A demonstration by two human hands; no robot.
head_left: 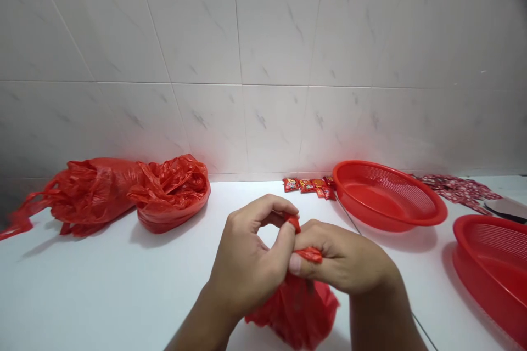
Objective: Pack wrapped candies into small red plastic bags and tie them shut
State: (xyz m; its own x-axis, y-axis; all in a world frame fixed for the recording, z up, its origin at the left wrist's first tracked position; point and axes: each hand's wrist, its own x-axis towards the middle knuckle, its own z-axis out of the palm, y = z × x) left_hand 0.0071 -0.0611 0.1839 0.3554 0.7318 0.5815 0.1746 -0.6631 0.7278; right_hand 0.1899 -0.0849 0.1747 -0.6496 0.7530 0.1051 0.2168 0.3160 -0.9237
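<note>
A red plastic bag [302, 312] hangs below my two hands at the front of the white table, its lower part bunched and full-looking. My left hand [257, 255] pinches a twisted red end of the bag between thumb and fingertips. Pressed against it, my right hand [341, 258] is closed round the gathered neck, and a bit of red plastic pokes out by the thumb. What lies inside the bag is hidden, and my hands cover most of its neck.
Two red plastic bags, one long [99, 192] and one round [175, 197], lie at the back left. Several small red packets [307, 185] sit near the tiled wall. To the right stand two red baskets [387, 219] [489, 263], with patterned red packets [461, 189] behind.
</note>
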